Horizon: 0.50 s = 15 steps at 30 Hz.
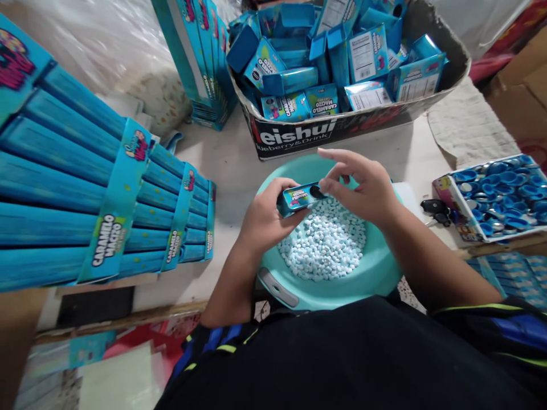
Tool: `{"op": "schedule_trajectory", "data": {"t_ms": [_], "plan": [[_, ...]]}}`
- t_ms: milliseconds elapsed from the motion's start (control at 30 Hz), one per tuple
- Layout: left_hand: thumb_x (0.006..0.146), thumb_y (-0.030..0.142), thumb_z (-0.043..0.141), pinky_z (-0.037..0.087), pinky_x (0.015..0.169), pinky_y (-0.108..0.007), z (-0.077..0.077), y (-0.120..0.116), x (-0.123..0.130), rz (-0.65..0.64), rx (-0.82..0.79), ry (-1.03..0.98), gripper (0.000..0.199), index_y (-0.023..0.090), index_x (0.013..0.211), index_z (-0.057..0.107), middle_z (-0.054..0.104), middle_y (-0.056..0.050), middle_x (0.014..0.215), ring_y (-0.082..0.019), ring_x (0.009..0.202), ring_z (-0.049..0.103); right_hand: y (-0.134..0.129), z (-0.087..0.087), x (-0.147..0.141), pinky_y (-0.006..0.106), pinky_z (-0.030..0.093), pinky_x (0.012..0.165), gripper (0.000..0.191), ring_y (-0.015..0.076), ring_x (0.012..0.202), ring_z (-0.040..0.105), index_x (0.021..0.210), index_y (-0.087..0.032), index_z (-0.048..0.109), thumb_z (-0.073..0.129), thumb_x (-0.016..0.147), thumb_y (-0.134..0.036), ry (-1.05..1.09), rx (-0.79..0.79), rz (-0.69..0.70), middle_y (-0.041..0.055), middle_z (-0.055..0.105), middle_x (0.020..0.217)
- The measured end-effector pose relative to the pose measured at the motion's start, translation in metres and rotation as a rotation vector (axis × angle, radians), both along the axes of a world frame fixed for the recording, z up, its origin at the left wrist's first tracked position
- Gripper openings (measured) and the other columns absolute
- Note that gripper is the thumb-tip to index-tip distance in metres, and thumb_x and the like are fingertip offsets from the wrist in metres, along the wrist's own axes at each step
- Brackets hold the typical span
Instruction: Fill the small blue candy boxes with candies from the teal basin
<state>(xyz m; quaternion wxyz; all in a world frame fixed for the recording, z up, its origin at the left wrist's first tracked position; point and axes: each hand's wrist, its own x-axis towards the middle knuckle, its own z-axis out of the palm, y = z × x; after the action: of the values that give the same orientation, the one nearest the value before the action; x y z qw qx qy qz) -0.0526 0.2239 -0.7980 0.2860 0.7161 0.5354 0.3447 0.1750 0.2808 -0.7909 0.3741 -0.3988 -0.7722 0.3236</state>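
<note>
A small blue candy box (299,196) is held above a turquoise basin (380,267), with my left hand (271,216) wrapped round its left end. A dark round opening shows at the box's right end. The thumb of my right hand (361,185) is at that end, and its index finger is stretched out to the left; the fingers are apart. Whether a small piece sits under the thumb is too small to tell. Many small white and pale blue candies (325,242) lie in the basin below the hands.
Behind the basin stands a black carton (333,134) full of blue boxes. Stacked blue display trays (106,199) fill the left, with more packaging (205,68) behind. At right are a tray of blue scoop-like pieces (504,196) and a small black object (436,209).
</note>
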Motion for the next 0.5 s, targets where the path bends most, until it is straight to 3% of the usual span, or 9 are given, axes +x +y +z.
{"op": "schedule_trajectory", "data": {"t_ms": [133,200,300,367,433,500], "plan": [[0.086,0.032,0.084,0.056,0.077,-0.031,-0.006,0.001,-0.001,0.102,0.031,-0.035,0.042,0.028,0.119,0.058,0.073,-0.001,0.106,-0.019,0.088,0.069,0.015,-0.012,0.008,0.038,0.058,0.083,0.043,0.0207,0.087,0.070,0.137,-0.019,0.066,0.053,0.103,-0.043,-0.079,-0.131,-0.119,0.0079,0.074,0.100],[0.083,0.028,0.086,0.055,0.076,-0.030,-0.009,0.001,-0.001,0.152,0.037,-0.055,0.045,0.027,0.119,0.058,0.073,-0.001,0.105,-0.019,0.088,0.070,0.023,-0.020,0.015,0.042,0.059,0.088,0.044,0.0248,0.096,0.072,0.133,-0.020,0.069,0.049,0.103,-0.045,-0.223,-0.254,-0.096,0.0105,0.075,0.107],[0.080,0.024,0.088,0.054,0.075,-0.028,-0.012,0.001,0.000,0.181,0.036,-0.097,0.047,0.026,0.117,0.060,0.072,-0.001,0.104,-0.019,0.089,0.070,0.020,-0.027,0.023,0.052,0.058,0.099,0.049,0.0330,0.111,0.071,0.128,-0.024,0.073,0.044,0.103,-0.055,-0.551,-0.404,0.053,0.0133,0.076,0.119],[0.079,0.023,0.088,0.053,0.074,-0.027,-0.013,0.000,0.001,0.185,0.035,-0.118,0.047,0.025,0.116,0.060,0.072,0.000,0.102,-0.018,0.088,0.070,0.004,-0.026,0.025,0.057,0.056,0.105,0.061,0.0386,0.122,0.068,0.139,-0.025,0.069,0.046,0.100,-0.066,-0.746,-0.445,0.196,0.0167,0.070,0.136],[0.078,0.022,0.089,0.053,0.074,-0.027,-0.013,0.000,0.001,0.181,0.028,-0.130,0.046,0.024,0.113,0.059,0.071,0.001,0.100,-0.017,0.086,0.070,-0.021,-0.024,0.024,0.064,0.052,0.109,0.081,0.0464,0.135,0.059,0.155,-0.025,0.057,0.052,0.094,-0.077,-0.889,-0.461,0.336,0.0206,0.056,0.156],[0.076,0.021,0.089,0.053,0.075,-0.026,-0.013,-0.001,0.001,0.174,0.019,-0.158,0.046,0.024,0.110,0.057,0.069,0.001,0.098,-0.016,0.085,0.069,-0.046,-0.021,0.022,0.071,0.047,0.111,0.099,0.0551,0.149,0.042,0.165,-0.025,0.046,0.059,0.086,-0.084,-0.993,-0.440,0.432,0.0233,0.039,0.168]]}}
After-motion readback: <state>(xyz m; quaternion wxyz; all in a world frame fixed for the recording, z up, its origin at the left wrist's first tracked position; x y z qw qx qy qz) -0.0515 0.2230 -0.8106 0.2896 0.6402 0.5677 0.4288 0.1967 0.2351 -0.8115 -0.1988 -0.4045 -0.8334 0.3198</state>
